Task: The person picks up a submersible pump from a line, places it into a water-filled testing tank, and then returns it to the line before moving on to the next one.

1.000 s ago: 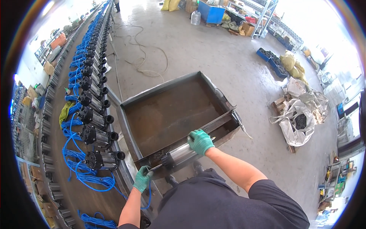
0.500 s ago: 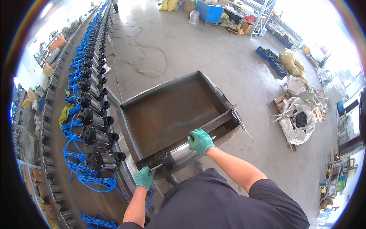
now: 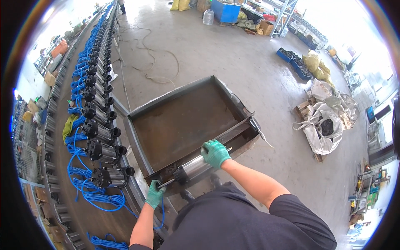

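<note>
A silver steel pump body [image 3: 195,166] with a black ribbed end lies slantwise across the near side of a metal tank. My right hand [image 3: 216,154], in a green glove, is closed over the far right part of this cylinder. From its black end a thin metal rod [image 3: 167,183] sticks out to the left. My left hand [image 3: 154,196], also gloved in green, is closed at the rod's outer end, where a small dark piece shows by the fingertips. Brownish liquid covers the floor of the tank [image 3: 130,121].
Left of me, a long bench carries a row of steel-and-black pumps [image 3: 104,153] with coiled blue cables [image 3: 100,200]. A hose [image 3: 177,62] lies on the floor beyond the tank. White bulk sacks [image 3: 321,133] on a pallet and blue crates [image 3: 293,63] are at right.
The view has shifted slightly. A small dark piece now shows at my left fingertips by the rod's end. My right hand keeps its hold on the pump body.
</note>
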### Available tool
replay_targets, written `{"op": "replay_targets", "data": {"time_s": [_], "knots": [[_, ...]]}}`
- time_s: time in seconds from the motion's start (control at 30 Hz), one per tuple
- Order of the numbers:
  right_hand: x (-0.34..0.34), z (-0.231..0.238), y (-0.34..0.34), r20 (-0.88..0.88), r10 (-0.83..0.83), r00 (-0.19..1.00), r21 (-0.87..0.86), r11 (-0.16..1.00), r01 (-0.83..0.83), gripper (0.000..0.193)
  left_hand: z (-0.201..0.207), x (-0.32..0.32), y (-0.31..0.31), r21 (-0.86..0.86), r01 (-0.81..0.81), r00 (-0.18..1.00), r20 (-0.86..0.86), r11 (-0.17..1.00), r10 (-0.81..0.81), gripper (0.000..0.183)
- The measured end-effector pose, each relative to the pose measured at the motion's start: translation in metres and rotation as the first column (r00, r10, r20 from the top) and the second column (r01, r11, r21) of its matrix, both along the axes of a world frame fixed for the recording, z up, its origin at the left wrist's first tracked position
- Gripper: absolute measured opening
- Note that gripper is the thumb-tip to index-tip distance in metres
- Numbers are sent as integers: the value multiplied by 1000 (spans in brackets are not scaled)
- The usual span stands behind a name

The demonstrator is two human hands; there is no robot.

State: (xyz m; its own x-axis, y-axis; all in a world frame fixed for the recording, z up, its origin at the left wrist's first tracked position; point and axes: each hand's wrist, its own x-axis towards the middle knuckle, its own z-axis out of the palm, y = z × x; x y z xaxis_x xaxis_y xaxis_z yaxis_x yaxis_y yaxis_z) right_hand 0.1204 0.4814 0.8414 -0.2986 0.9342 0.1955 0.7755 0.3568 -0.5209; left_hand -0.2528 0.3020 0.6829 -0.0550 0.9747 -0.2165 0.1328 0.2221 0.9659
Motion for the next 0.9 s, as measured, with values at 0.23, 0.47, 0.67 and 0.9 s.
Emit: {"op": "replay_targets", "data": {"time_s": [0.23, 0.47, 0.67, 0.9], "knots": [[0, -2, 1, -13, 20, 1000, 11, 1000, -20, 20, 53, -9, 30, -405, 246, 742, -506, 881, -440, 35], [0, 4, 1, -13, 32, 999, -4, 999, -32, 20, 67, 26, 9, -88, 3, 559, -826, 996, -75, 21], [2, -5, 3, 16, 40, 999, 19, 999, -41, 20, 86, 14, 37, -351, 144, 622, -695, 925, -361, 25], [3, -5, 2, 8, 38, 999, 14, 999, -38, 21, 57, 22, 13, 5, 114, 600, -798, 994, -65, 30]]}}
